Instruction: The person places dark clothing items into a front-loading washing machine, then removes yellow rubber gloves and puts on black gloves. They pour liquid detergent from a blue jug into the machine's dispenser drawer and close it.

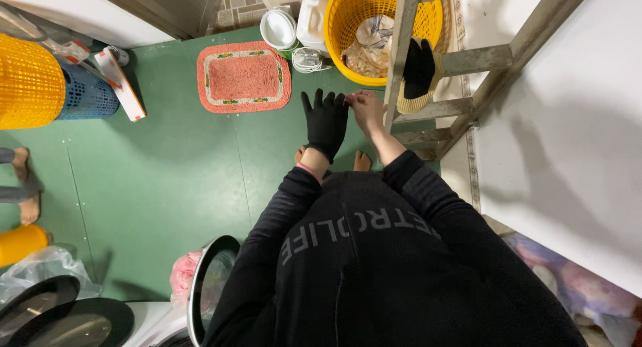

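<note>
Green floor lies below a standing person. Their bare right hand (366,109) pinches a fingertip of the black glove (326,123) worn on the spread left hand (326,120), beside a wooden ladder (428,86).

I saw a black knit glove (326,122) worn on my left hand, fingers spread and pointing up, cuff at the wrist. My bare right hand (366,110) pinched its fingertip edge. A second black glove (418,69) with a tan cuff hung over the wooden ladder rung (471,58).
</note>
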